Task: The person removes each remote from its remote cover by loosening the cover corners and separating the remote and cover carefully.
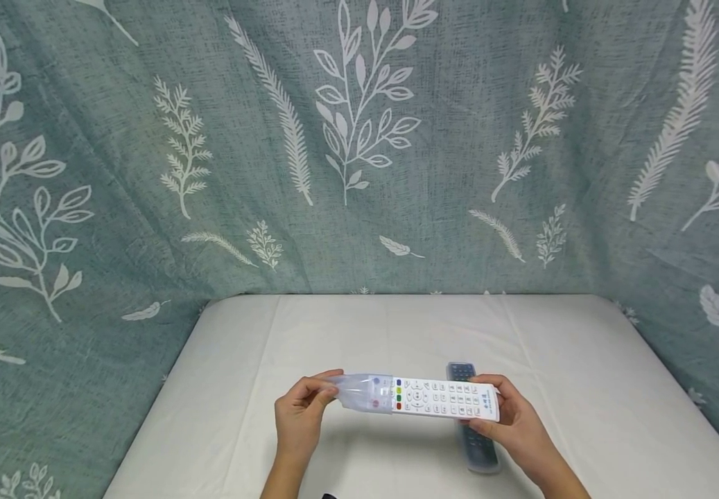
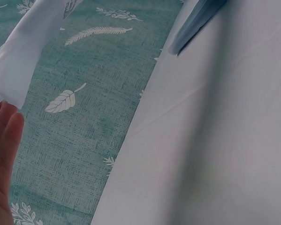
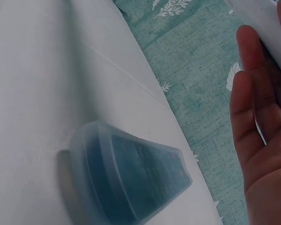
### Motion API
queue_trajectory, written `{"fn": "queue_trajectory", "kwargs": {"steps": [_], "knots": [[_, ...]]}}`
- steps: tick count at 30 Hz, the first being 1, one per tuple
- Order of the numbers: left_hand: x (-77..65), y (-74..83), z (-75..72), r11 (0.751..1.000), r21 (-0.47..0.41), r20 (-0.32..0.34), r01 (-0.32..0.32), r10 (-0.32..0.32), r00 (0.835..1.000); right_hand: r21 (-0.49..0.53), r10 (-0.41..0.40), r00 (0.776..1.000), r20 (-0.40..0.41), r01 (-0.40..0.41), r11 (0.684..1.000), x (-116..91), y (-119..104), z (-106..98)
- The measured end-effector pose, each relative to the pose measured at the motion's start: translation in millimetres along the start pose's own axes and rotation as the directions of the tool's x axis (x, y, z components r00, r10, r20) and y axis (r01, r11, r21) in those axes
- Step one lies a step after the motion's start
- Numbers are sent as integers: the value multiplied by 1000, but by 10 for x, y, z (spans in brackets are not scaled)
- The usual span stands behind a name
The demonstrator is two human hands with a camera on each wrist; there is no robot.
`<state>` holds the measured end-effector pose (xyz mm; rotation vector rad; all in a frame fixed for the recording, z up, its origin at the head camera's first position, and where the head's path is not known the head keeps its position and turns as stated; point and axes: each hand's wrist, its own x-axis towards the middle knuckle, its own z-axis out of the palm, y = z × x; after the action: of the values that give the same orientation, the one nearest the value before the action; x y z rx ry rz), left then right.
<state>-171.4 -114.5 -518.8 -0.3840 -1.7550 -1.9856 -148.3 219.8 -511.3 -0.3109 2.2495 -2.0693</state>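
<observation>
A white remote control [image 1: 440,398] is held level above the table, its buttons facing up. A translucent sleeve [image 1: 362,393] covers its left end and reaches past it. My left hand [image 1: 299,412] pinches the sleeve's loose end between thumb and fingers; in the left wrist view the fingertips [image 2: 8,117] lie against the film. My right hand [image 1: 512,423] grips the remote's right end, thumb on the near edge and fingers beyond. Below that hand a dark remote in a clear case [image 1: 481,450] lies on the table, partly hidden by the white remote.
The table has a white cover [image 1: 247,346], with a shadow under the held remote. A green leaf-patterned cloth [image 1: 359,242] hangs behind and on both sides. A small black object [image 1: 329,496] shows at the bottom edge of the head view.
</observation>
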Motion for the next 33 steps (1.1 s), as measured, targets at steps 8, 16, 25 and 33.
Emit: {"fn": "queue_trajectory", "kwargs": {"steps": [8,16,25,33], "knots": [[6,10,6,1000,11,11,7,-7,1000,-4,-20,1000,-4,20,1000,-9,-8,-33],[3,-9,-3,1000,-6,0,4,-4,1000,9,-32,999,4,32,999,-18,-19,-48],[5,4,13,1000,-11,-33,29,-30,999,8,-23,1000,5,23,1000,-26,-13,-58],[-8,4,4,998,33,-52,48,-46,998,14,-5,1000,21,5,1000,-39,1,-83]]}}
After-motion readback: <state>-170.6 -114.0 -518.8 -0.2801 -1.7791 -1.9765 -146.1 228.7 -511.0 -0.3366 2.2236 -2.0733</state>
